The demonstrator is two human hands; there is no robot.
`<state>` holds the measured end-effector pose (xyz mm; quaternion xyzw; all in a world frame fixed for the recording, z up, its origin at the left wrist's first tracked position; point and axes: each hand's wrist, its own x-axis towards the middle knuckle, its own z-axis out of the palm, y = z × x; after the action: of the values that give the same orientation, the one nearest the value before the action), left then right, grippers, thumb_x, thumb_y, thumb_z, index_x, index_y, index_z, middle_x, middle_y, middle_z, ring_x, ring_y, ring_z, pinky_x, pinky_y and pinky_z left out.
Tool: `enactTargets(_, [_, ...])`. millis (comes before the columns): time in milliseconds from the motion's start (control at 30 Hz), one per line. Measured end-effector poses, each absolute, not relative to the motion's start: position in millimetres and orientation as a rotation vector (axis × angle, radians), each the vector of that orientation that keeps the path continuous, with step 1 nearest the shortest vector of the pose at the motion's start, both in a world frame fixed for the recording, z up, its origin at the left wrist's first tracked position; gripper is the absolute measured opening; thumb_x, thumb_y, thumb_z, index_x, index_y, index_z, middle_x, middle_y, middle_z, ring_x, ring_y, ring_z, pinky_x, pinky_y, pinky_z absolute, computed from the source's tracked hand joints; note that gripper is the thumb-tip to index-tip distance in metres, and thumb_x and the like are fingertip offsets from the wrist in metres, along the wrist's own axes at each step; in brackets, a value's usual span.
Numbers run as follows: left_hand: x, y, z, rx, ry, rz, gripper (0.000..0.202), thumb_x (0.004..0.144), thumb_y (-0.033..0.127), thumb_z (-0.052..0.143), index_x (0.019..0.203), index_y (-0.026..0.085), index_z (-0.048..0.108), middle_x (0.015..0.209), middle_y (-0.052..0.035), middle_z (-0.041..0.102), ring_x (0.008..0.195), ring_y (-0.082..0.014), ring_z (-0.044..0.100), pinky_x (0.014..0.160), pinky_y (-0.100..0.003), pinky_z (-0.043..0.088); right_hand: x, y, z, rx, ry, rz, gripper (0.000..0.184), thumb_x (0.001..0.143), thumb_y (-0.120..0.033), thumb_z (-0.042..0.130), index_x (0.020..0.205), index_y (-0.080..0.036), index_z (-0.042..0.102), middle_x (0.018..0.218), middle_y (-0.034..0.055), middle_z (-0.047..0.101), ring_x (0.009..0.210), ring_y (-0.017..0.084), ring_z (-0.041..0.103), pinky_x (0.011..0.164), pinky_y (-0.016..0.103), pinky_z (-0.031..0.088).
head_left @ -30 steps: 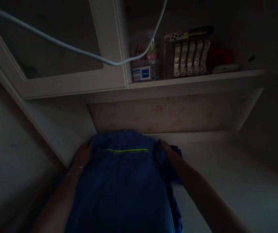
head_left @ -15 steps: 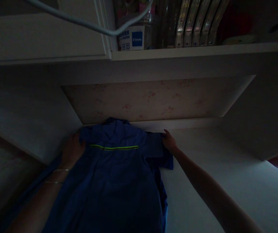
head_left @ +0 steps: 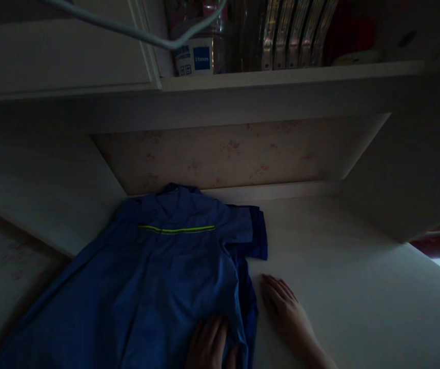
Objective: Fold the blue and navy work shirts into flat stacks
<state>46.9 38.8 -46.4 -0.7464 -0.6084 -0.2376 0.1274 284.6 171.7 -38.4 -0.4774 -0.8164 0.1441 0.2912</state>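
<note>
A blue short-sleeved shirt (head_left: 158, 277) with a collar and a thin yellow-green stripe across the chest lies spread over the white surface. A darker blue layer shows from under its right side and sleeve; whether it is a separate garment I cannot tell. My left hand (head_left: 209, 344) rests on the lower front of the shirt, fingers lying over the cloth and the thumb apart. To the right of the shirt, my right hand (head_left: 283, 310) lies on the surface with its fingers stretched out, holding nothing.
The white surface (head_left: 335, 287) runs to the right, with a side panel (head_left: 408, 164) at its end. Behind is a flower-patterned wall panel (head_left: 239, 154). Overhead, a shelf (head_left: 293, 77) holds a box, a clear jar and several upright cases. A pale cable (head_left: 127, 32) hangs in front.
My right hand has let go of the shirt's sleeve and moved down beside the shirt. My left hand has left the other shoulder and come down to the shirt's lower front.
</note>
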Motion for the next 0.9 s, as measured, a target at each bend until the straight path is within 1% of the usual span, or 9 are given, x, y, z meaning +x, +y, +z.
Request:
enactTargets(67, [42.7, 43.8, -37.5, -2.230, -1.686, -0.657, 0.042, 0.091, 0.037, 0.058, 0.129, 0.019, 0.060, 0.122, -0.0075, 0.073, 0.105, -0.0254, 0.072, 0.085, -0.044, 0.063, 285.7, 170.3, -39.0, -1.280, -2.192, 0.344, 0.033, 0.098, -0.029, 0.047, 0.121, -0.027, 0.071, 0.133, 0.0087, 0.065, 0.124, 0.030, 0.061, 0.112, 0.056, 0.044])
enactTargets(167, [40.6, 44.2, -19.9, -2.259, -1.678, -0.678, 0.042, 0.091, 0.038, 0.059, 0.128, 0.019, 0.060, 0.121, -0.0058, 0.074, 0.104, -0.0248, 0.072, 0.085, -0.042, 0.063, 285.2, 170.7, -36.0, -1.287, -2.197, 0.358, 0.034, 0.099, -0.031, 0.045, 0.119, -0.026, 0.073, 0.132, 0.0083, 0.067, 0.122, 0.030, 0.063, 0.110, 0.057, 0.046])
enactTargets(233, [44.1, 40.5, -11.8, -2.239, -1.745, -0.694, 0.040, 0.092, 0.037, 0.058, 0.128, 0.020, 0.060, 0.121, -0.0057, 0.074, 0.105, -0.0250, 0.072, 0.087, -0.043, 0.062, 284.5, 168.9, -33.9, -1.289, -2.192, 0.369, 0.035, 0.100, -0.031, 0.044, 0.118, -0.025, 0.073, 0.131, 0.0082, 0.067, 0.122, 0.030, 0.063, 0.110, 0.056, 0.047])
enactTargets(467, [56.4, 28.2, 5.1, -2.285, -1.975, -0.702, 0.038, 0.095, 0.030, 0.056, 0.132, 0.022, 0.059, 0.128, -0.0060, 0.070, 0.117, -0.0250, 0.066, 0.100, -0.046, 0.057, 281.0, 162.7, -33.1, -1.269, -2.141, 0.351, 0.034, 0.099, -0.029, 0.045, 0.117, -0.024, 0.074, 0.129, 0.0091, 0.068, 0.122, 0.028, 0.062, 0.110, 0.053, 0.046])
enactTargets(667, [56.8, 25.9, 11.7, -2.307, -2.014, -0.753, 0.034, 0.096, 0.029, 0.054, 0.128, 0.021, 0.061, 0.126, -0.0069, 0.071, 0.117, -0.0245, 0.066, 0.103, -0.049, 0.054, 280.6, 163.1, -29.7, -1.274, -2.181, 0.325, 0.034, 0.100, -0.028, 0.043, 0.116, -0.022, 0.073, 0.129, 0.0090, 0.068, 0.121, 0.027, 0.062, 0.110, 0.050, 0.045])
enactTargets(900, [57.1, 23.7, 11.3, -2.296, -1.988, -0.819, 0.031, 0.096, 0.028, 0.054, 0.124, 0.019, 0.064, 0.123, -0.0084, 0.072, 0.114, -0.0238, 0.067, 0.103, -0.047, 0.055, 280.6, 160.2, -23.3, -1.265, -2.196, 0.302, 0.034, 0.099, -0.026, 0.044, 0.116, -0.022, 0.073, 0.129, 0.0092, 0.068, 0.121, 0.026, 0.062, 0.109, 0.047, 0.046])
